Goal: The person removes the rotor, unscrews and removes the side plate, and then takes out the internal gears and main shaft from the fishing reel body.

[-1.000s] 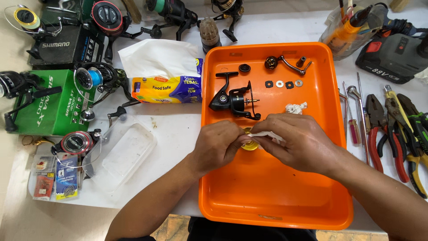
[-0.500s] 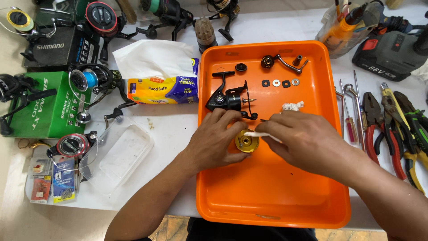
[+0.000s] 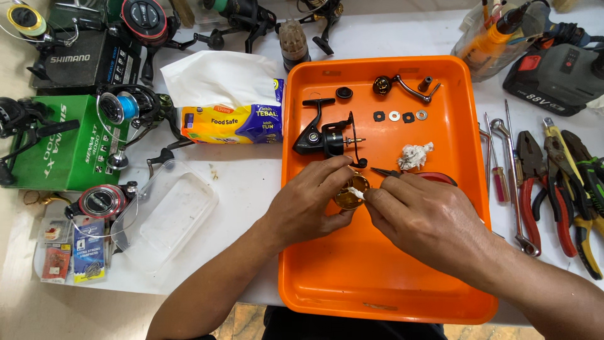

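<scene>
Over the orange tray (image 3: 377, 277), my left hand (image 3: 308, 201) grips a small gold spool (image 3: 348, 195). My right hand (image 3: 421, 217) pinches a bit of white tissue (image 3: 356, 192) against the spool and also holds red-handled pliers (image 3: 402, 174), whose dark tips poke out above my fingers. Just behind my hands in the tray lies a black fishing reel body (image 3: 327, 137). Farther back are a gold-and-black handle (image 3: 402, 87), a black cap (image 3: 344, 93), a row of small washers (image 3: 399, 116) and a crumpled tissue wad (image 3: 415, 155).
Pliers and screwdrivers (image 3: 553, 176) lie right of the tray, with a drill battery (image 3: 553, 75) behind them. Left of the tray are a tissue pack (image 3: 226, 101), a clear plastic lid (image 3: 167, 217), a green box (image 3: 56, 148), several reels and small hook packets (image 3: 75, 255).
My hands and the spool have shifted slightly within the tray as the view moved. The left hand has turned the spool while the right keeps the tissue on it.
</scene>
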